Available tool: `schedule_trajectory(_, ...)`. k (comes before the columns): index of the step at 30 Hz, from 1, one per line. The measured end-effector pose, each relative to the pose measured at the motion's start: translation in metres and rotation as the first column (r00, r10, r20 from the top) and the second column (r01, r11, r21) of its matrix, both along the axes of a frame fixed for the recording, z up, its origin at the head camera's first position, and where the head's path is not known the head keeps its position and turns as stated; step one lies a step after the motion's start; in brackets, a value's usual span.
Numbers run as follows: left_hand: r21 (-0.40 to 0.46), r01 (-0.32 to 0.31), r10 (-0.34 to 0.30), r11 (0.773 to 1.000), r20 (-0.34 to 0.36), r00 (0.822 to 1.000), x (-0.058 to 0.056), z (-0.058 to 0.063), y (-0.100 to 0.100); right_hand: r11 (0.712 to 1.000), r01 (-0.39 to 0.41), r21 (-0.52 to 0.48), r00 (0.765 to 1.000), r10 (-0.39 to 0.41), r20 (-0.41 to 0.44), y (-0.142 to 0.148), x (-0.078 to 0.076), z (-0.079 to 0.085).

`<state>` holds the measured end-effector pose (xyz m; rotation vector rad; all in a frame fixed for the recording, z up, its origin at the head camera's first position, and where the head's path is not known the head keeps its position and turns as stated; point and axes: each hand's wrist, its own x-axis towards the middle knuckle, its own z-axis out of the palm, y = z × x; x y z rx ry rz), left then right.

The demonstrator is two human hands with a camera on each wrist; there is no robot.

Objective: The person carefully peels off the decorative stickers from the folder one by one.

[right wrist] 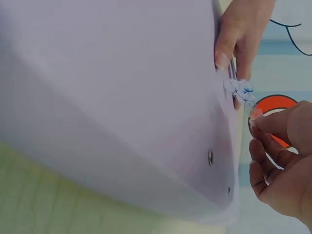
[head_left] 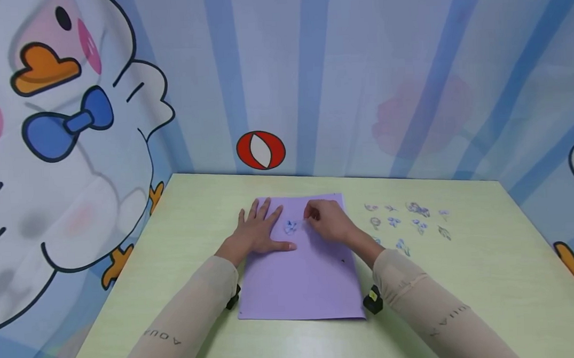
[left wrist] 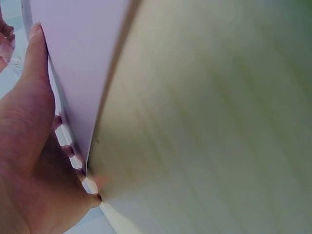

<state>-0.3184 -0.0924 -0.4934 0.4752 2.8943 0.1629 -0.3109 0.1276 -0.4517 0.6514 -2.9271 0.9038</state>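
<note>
A lilac sheet point(head_left: 301, 285) lies on the table, with my left hand point(head_left: 259, 233) spread flat on its upper left part, fingers apart and thumb pointing right. The thumb point(left wrist: 35, 53) lies along the sheet in the left wrist view. Over the sheet's upper right, my right hand point(head_left: 331, 220) pinches the end of a clear sticker with blue flowers point(right wrist: 242, 91) between thumb and forefinger. Its other fingers are curled in. From above, the flower sticker point(head_left: 290, 227) shows between the two hands, close over the lilac sheet.
Several small clear stickers with flower, leaf and butterfly prints point(head_left: 417, 209) lie in loose rows on the pale wooden table point(head_left: 469, 278), right of the sheet. Small dark eyelets point(right wrist: 210, 157) show on the sheet. A cartoon-printed backdrop point(head_left: 350, 80) stands behind the table.
</note>
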Motion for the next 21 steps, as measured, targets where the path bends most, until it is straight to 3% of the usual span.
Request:
schedule_trajectory(6, 0.007, 0.008, -0.009, 1.0, 0.003, 1.0, 0.0, 0.001, -0.001, 1.0, -0.002, -0.011, 0.999, 0.002, -0.048, 0.019, 0.005, 0.01)
schedule_trajectory(14, 0.022, 0.02, -0.021, 1.0, 0.009, 1.0, 0.002, 0.004, 0.0, 0.995, 0.032, -0.091, 0.993, -0.042, -0.111, 0.076, 0.022, 0.022)
schedule_trajectory(21, 0.034, 0.026, -0.026, 0.999, 0.005, 1.0, 0.003, 0.004, -0.002, 0.997, 0.07, -0.021, 0.966, -0.073, -0.248, 0.139, 0.04, 0.027)
